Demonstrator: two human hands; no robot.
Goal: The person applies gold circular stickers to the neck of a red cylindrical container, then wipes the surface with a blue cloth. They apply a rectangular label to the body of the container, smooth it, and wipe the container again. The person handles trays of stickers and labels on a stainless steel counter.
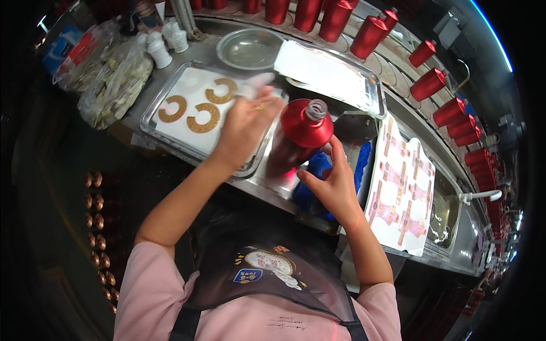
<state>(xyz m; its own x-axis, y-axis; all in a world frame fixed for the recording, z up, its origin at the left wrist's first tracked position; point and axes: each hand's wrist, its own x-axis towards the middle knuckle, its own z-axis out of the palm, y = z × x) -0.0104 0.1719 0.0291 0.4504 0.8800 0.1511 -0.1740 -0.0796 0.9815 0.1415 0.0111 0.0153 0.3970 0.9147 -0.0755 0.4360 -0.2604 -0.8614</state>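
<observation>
A glossy red bottle (307, 128) with a bare threaded neck is in front of me at the counter's near edge. My right hand (335, 179) cups its lower right side, with thumb and fingers curved against it. To the bottle's left is my left hand (247, 128), raised over the right edge of a metal tray (149, 122). Motion smears its fingers, and a small gold patch shows among them; whether they hold it I cannot tell. On white sheeting in the tray lie gold C-shaped pieces (203, 118).
A round metal basin (249, 50) and a second tray with white sheets (324, 71) stand behind. Blue cloth (315, 170) lies beside the bottle. At right are a printed decal sheet (401, 187) and a sink (446, 210). Red bottles (369, 37) line the conveyor; plastic bags (116, 85) sit left.
</observation>
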